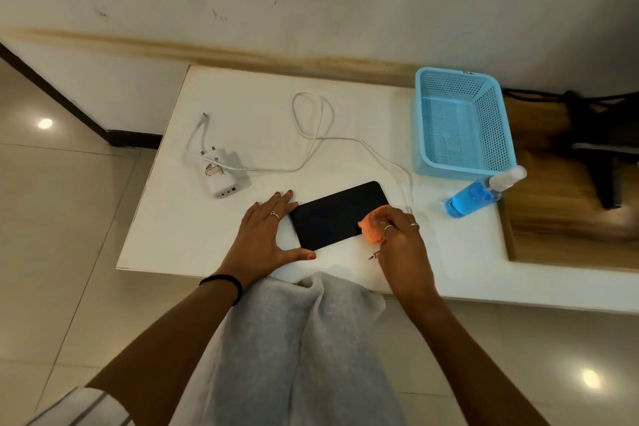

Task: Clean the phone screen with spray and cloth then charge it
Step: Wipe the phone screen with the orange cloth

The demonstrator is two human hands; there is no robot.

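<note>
Phone (337,214) lies screen-up on the white desk (193,235) as we brace its left end with our left hand (266,235), fingers flat. Our right hand (403,239) pinches an orange cloth (371,228) on the screen's right end. Spray bottle (480,192) lies beside a blue basket (463,121); charger (223,175) and cable (311,121) rest behind.

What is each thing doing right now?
Phone: flat, screen dark.
Cloth: bunched, on the phone.
Right hand: grips cloth.
Left hand: open, steadies phone.
Spray bottle: lying down, capped.
Charger: unplugged.
Cable: loose.
Basket: upright, empty.
</note>
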